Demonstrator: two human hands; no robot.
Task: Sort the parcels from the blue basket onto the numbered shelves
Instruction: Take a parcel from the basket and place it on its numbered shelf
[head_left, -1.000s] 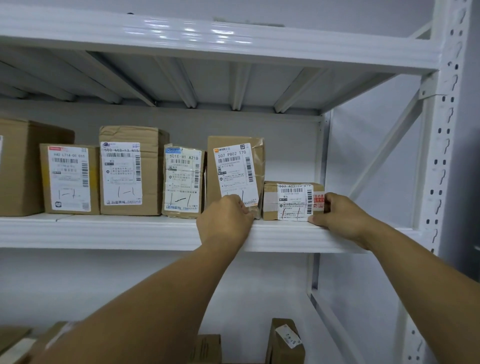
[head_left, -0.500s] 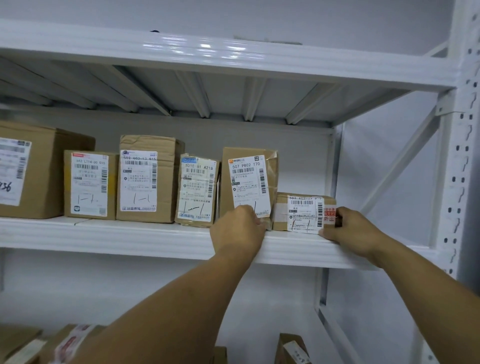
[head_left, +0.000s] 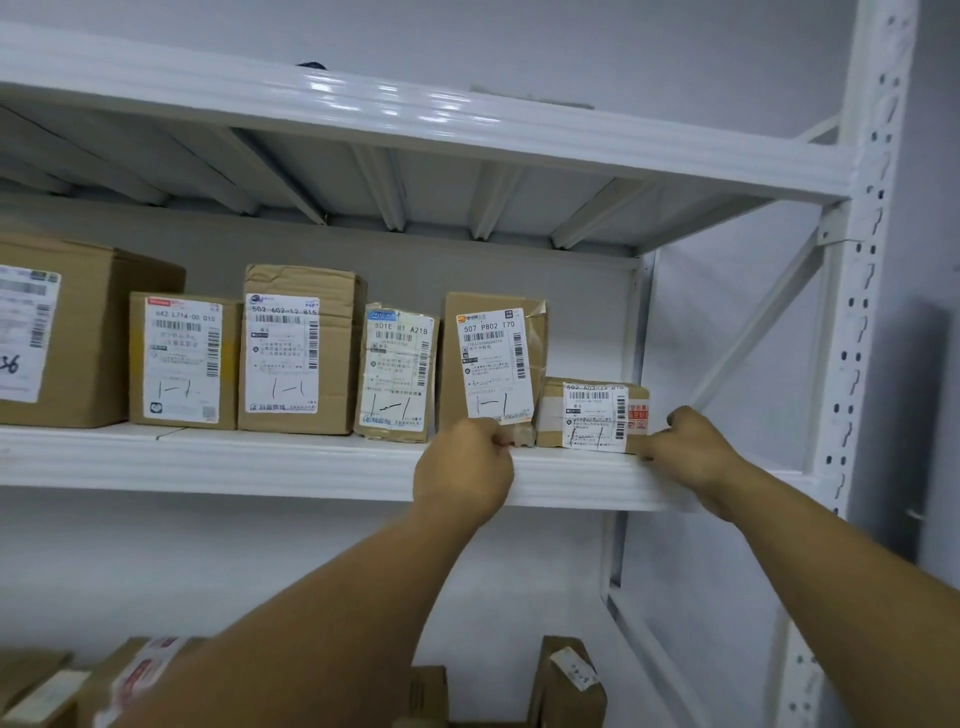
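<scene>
The small parcel (head_left: 592, 415) (label outward) lies between the hands; right hand (head_left: 685, 449) grips its end, left hand (head_left: 464, 467) curls against the tall parcel (head_left: 491, 358).

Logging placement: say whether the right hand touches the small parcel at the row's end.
Touching. The head view shows the right hand gripping the right end of the small parcel, with no gap.
</scene>
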